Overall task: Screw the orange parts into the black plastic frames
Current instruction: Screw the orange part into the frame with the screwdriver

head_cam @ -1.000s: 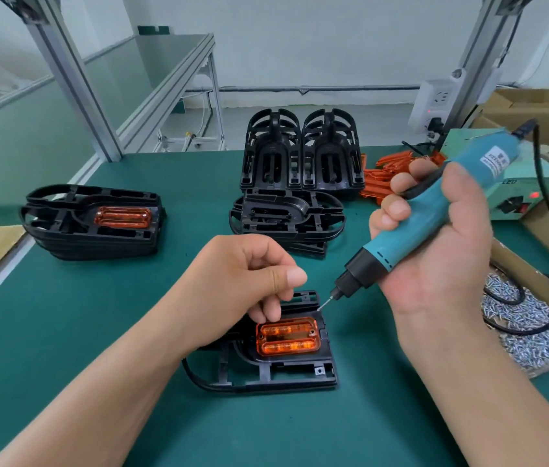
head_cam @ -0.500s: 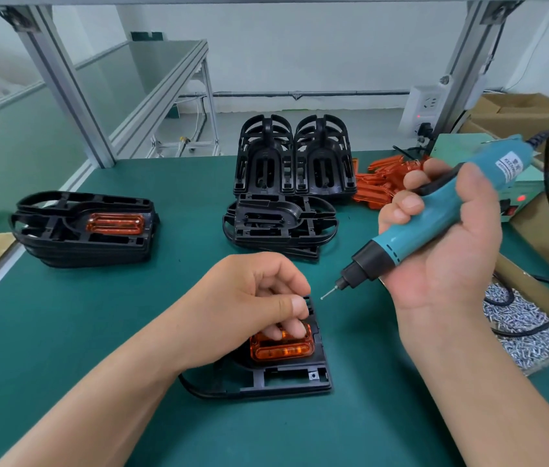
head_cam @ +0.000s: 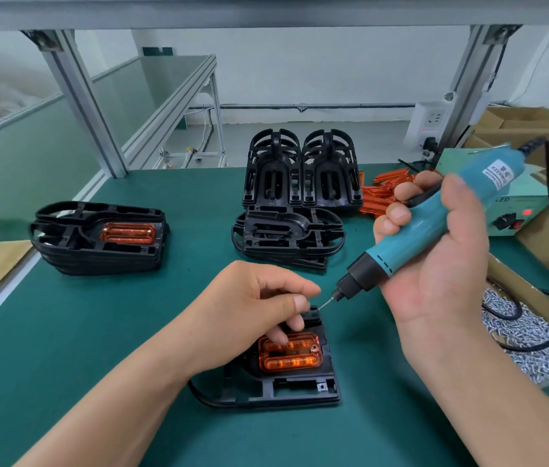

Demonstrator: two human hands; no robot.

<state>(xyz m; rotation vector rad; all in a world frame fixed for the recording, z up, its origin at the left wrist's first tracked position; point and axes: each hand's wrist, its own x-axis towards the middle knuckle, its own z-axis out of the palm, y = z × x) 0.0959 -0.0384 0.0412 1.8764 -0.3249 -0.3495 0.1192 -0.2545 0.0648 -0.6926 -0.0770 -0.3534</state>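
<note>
Bit now lowered beside the left thumb. Right hand (head_cam: 441, 264) grips the screwdriver (head_cam: 434, 217), label partly legible: "KEEN". Black frame (head_cam: 286, 385) lies beneath the left hand (head_cam: 243, 308), whose curled fingertips press the seated orange part (head_cam: 293, 360).

I'm getting bright, even overhead light on the green mat (head_cam: 81, 332); soft shadows are sitting under the near black frame (head_cam: 283, 389). The orange part (head_cam: 290, 357) is glowing. Wide-angle is bowing the posts (head_cam: 81, 106) far left and right. The screwdriver (head_cam: 434, 224) is smearing at its far end.
</note>
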